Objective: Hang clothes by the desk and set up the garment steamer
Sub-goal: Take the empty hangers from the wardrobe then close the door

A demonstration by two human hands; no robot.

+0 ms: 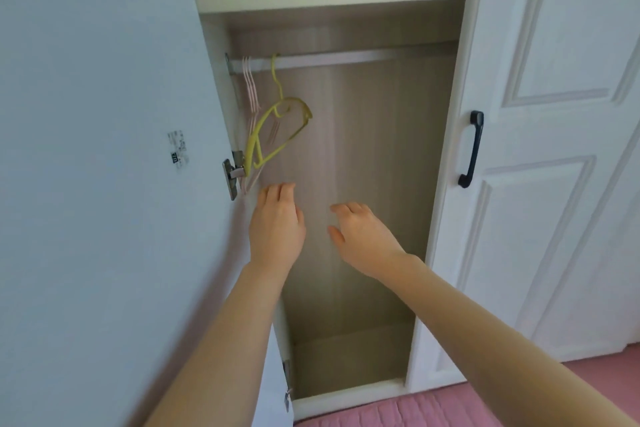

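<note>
Hands (277, 225) (363, 239) empty below yellow hanger (277, 128); door sticker (178, 149) unreadable.

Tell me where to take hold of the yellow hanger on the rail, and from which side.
Grip the yellow hanger at its neck, just below the hook, coming from the front and below. It hangs turned and tilted on the rail, and the left hand is already beneath it; lifting there should free the hook.

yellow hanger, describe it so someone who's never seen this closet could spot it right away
Look inside the open wardrobe at the rail under the shelf. Near its left end hangs the yellow hanger, twisted sideways. The thin pink hangers beside it are paler and slimmer.
</note>
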